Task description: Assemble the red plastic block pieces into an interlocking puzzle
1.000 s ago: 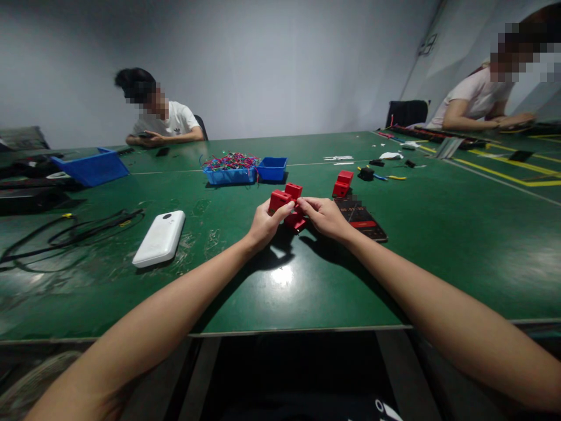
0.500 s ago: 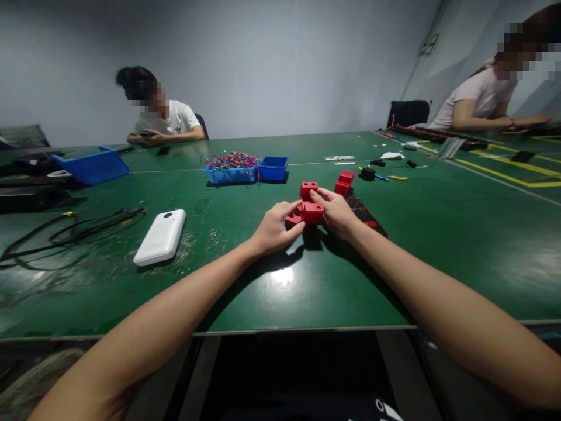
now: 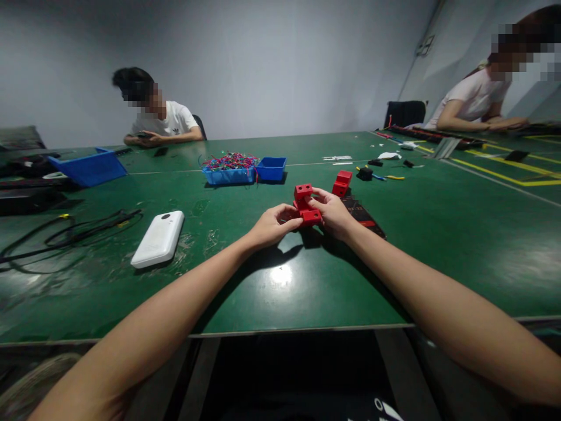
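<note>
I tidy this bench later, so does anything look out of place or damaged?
Wires heap above the rim of their blue bin, some strands past its edge, which looks untidy. The green tabletop beside the white device has pale marks, perhaps scuffs. The handled red piece shows no obvious damage.

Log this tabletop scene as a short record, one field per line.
Right hand: holds a red, blocky piece with round holes
Left hand: fingers at that piece's left side; firmness of grip unclear
Beyond right hand: separate red block
Beside right hand: dark, flat phone, partly hidden
Far left of hands: white rectangular device with rounded corners
Farther back: blue plastic bin of multicoloured wires, another blue bin beside it
Surface: green tabletop
</note>
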`<state>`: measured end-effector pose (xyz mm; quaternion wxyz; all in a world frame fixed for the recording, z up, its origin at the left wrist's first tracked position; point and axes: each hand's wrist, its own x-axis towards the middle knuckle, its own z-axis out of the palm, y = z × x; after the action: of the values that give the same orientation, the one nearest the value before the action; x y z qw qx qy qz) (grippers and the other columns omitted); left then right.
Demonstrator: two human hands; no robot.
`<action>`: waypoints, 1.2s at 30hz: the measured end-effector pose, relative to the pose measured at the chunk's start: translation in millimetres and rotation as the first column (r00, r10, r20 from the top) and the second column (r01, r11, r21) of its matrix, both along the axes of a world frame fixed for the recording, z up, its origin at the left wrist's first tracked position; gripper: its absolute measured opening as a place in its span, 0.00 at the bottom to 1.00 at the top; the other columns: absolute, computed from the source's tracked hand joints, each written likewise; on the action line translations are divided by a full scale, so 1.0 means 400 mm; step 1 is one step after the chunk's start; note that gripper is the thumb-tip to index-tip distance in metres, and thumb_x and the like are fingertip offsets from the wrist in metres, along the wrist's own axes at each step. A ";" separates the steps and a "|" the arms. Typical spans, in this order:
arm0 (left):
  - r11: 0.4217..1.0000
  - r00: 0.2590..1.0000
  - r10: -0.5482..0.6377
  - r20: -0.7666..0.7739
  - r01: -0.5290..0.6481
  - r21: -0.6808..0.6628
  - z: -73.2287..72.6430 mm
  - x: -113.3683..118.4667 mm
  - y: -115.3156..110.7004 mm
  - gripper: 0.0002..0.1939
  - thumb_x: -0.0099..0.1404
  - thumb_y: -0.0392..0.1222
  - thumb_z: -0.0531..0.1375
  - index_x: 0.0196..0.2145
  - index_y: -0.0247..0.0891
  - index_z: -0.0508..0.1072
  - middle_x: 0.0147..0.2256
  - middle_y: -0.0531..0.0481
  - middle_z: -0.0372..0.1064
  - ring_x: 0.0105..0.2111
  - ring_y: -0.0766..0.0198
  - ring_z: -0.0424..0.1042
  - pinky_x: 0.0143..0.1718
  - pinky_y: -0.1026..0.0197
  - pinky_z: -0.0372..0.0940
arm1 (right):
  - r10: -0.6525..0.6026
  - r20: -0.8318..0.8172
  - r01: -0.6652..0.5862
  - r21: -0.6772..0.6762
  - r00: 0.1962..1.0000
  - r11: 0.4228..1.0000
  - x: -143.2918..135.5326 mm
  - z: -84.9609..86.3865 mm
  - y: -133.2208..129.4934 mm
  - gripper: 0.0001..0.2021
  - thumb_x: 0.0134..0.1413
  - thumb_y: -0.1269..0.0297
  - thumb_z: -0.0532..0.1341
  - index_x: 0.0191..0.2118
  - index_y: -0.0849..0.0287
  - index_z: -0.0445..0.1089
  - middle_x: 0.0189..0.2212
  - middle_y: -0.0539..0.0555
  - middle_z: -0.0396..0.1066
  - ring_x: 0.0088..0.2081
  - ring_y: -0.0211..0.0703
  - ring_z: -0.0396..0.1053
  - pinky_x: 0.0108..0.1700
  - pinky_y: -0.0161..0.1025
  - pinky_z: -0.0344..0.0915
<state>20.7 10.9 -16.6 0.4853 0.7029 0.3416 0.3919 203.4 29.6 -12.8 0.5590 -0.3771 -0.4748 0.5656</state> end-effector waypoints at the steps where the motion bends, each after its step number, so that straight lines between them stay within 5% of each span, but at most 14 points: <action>1: 0.999 0.999 -0.004 0.046 0.006 -0.036 0.000 0.004 0.000 0.21 0.56 0.47 0.67 0.43 0.32 0.71 0.40 0.44 0.73 0.35 0.64 0.72 0.40 0.59 0.67 | 0.004 0.001 -0.004 0.005 1.000 1.000 0.002 0.000 0.001 0.22 0.42 0.68 0.70 0.46 0.57 0.70 0.33 0.51 0.77 0.34 0.42 0.76 0.39 0.40 0.72; 8: 0.975 0.986 0.079 0.149 -0.045 -0.219 -0.002 0.012 0.011 0.22 0.58 0.50 0.66 0.42 0.31 0.69 0.28 0.51 0.72 0.26 0.70 0.71 0.32 0.63 0.67 | 0.034 0.019 -0.035 0.052 0.999 0.998 0.000 -0.007 -0.004 0.25 0.36 0.64 0.74 0.44 0.58 0.70 0.35 0.53 0.78 0.36 0.42 0.76 0.42 0.40 0.72; 14: 0.980 0.982 0.142 0.125 -0.121 -0.158 -0.007 0.008 0.017 0.22 0.53 0.53 0.69 0.33 0.30 0.73 0.25 0.52 0.71 0.22 0.72 0.68 0.25 0.67 0.64 | 0.053 0.155 -0.080 0.172 0.987 0.982 -0.013 -0.003 -0.020 0.23 0.40 0.63 0.72 0.45 0.60 0.71 0.41 0.58 0.78 0.42 0.45 0.76 0.49 0.45 0.71; 20: 0.971 0.971 0.221 0.086 -0.211 -0.111 -0.005 0.010 0.012 0.24 0.50 0.57 0.69 0.31 0.30 0.74 0.24 0.50 0.72 0.22 0.69 0.68 0.24 0.66 0.63 | 0.054 0.157 -0.078 0.153 0.986 0.985 -0.015 0.003 -0.019 0.22 0.40 0.65 0.72 0.44 0.60 0.71 0.42 0.57 0.78 0.43 0.44 0.76 0.49 0.44 0.71; 36: 0.983 0.989 0.131 0.064 -0.121 -0.135 0.000 0.001 0.015 0.18 0.60 0.52 0.64 0.34 0.31 0.73 0.25 0.52 0.69 0.23 0.71 0.66 0.26 0.67 0.60 | 0.125 0.153 -0.146 0.140 0.980 0.979 -0.006 0.004 -0.010 0.23 0.38 0.65 0.73 0.44 0.59 0.73 0.40 0.55 0.78 0.42 0.44 0.76 0.50 0.46 0.71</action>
<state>21.1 16.8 -16.7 0.5167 0.6318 0.3927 0.4239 201.2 25.5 -11.4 0.5104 -0.3400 -0.5797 0.5365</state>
